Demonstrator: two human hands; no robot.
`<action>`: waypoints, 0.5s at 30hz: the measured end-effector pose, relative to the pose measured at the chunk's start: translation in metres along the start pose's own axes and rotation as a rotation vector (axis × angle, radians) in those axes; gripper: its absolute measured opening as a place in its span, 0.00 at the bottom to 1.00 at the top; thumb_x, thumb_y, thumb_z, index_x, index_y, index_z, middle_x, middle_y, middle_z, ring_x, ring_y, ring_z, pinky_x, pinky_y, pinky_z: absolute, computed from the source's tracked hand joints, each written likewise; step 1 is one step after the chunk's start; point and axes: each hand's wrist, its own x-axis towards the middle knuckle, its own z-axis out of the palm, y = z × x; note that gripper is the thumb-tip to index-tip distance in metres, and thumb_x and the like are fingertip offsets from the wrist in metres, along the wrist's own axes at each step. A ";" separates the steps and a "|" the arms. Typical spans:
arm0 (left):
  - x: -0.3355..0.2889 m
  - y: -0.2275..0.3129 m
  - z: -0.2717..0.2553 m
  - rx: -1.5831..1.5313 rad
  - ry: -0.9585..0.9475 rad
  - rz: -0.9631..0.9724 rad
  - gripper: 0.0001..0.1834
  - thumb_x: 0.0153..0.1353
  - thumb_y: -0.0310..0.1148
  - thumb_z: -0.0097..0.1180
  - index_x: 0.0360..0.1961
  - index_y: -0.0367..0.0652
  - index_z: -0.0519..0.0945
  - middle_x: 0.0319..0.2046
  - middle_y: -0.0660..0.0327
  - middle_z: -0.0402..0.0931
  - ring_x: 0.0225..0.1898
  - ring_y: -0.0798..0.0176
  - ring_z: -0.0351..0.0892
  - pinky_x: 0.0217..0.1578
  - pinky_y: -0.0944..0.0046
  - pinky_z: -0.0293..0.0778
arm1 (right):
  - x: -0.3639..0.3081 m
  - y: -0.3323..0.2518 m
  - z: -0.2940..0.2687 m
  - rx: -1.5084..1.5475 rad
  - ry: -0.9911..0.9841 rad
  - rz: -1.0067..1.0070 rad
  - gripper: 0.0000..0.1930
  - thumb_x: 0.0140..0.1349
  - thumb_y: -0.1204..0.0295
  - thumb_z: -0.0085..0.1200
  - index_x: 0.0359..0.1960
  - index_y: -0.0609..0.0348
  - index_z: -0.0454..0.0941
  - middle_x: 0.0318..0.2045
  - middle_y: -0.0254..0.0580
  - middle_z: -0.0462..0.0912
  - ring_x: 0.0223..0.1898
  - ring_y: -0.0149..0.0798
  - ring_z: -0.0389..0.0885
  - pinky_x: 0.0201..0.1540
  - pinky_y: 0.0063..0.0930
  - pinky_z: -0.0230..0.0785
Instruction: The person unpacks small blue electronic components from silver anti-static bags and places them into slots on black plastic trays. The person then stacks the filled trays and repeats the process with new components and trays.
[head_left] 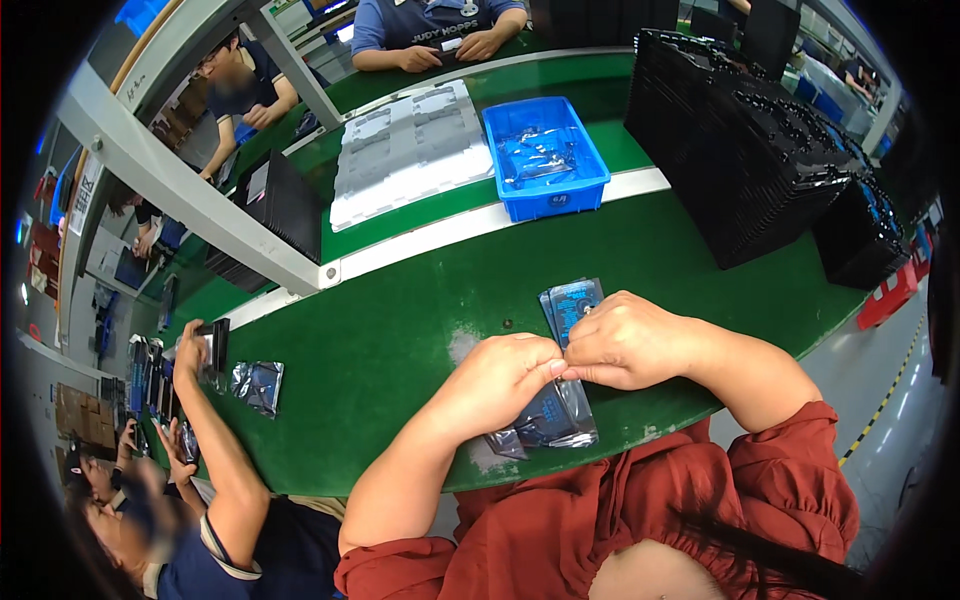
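My left hand (503, 383) and my right hand (628, 340) meet over the green table, thumbs and fingers pinched closed against each other. Whatever lies between the fingertips is hidden or too small to name. Just beyond and partly under my right hand are several flat dark packs (572, 302) with blue print, overlapping. Below my hands, towards the table's near edge, lies another flat dark pack (550, 420) in shiny clear film, partly covered by my left hand.
A blue bin (555, 205) holds clear film pieces. Left of it lie white moulded trays (400, 160); tall black tray stacks (690, 150) stand at right. A co-worker's arm (225, 430) reaches over the table at left, near a film-wrapped pack (258, 387). A metal post (210, 200) rises at left.
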 end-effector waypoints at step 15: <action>0.000 -0.047 -0.006 -0.388 0.404 -0.320 0.10 0.59 0.33 0.55 0.26 0.37 0.80 0.21 0.61 0.76 0.23 0.70 0.72 0.28 0.67 0.69 | 0.021 -0.054 0.005 -0.329 0.068 -0.593 0.10 0.49 0.71 0.59 0.16 0.54 0.70 0.14 0.26 0.61 0.13 0.24 0.62 0.13 0.21 0.54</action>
